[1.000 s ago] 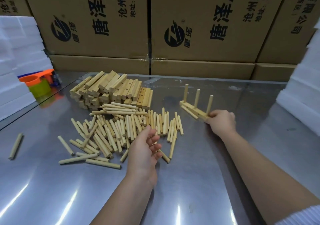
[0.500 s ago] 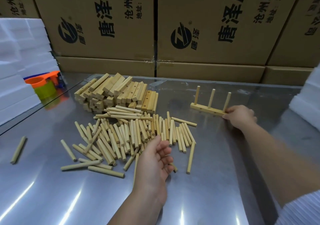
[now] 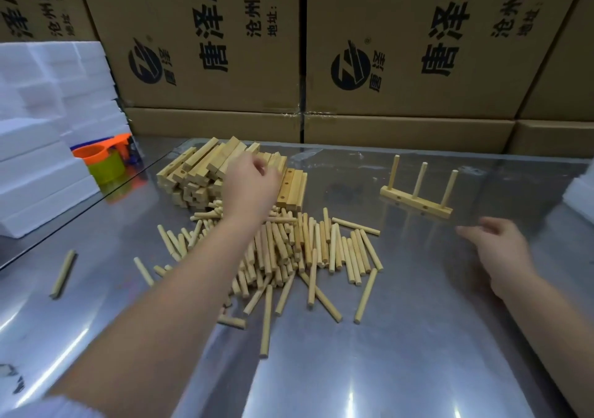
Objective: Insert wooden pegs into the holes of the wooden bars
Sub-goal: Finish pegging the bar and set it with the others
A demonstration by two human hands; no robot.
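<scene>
A stack of wooden bars [image 3: 193, 173] with holes lies at the back middle of the steel table [image 3: 418, 337]. In front of it sprawls a loose heap of wooden pegs [image 3: 321, 250]. My left hand [image 3: 250, 189] reaches over the heap and sits on top of the stack, fingers bent down onto the bars; blur hides whether it grips one. To the right, one bar with three upright pegs [image 3: 418, 204] stands by itself. My right hand [image 3: 504, 253] hovers just in front of it, fingers relaxed, holding nothing and not touching it.
A stray peg [image 3: 62, 274] lies at the left. White foam blocks [image 3: 48, 128] and orange and yellow cups [image 3: 99, 160] stand at the back left. Cardboard boxes [image 3: 401, 48] wall off the back. More foam [image 3: 581, 189] sits at the right edge.
My right hand set the three-peg bar down on the table, let go and drew back. My left hand moved from above the pegs forward onto the bar stack.
</scene>
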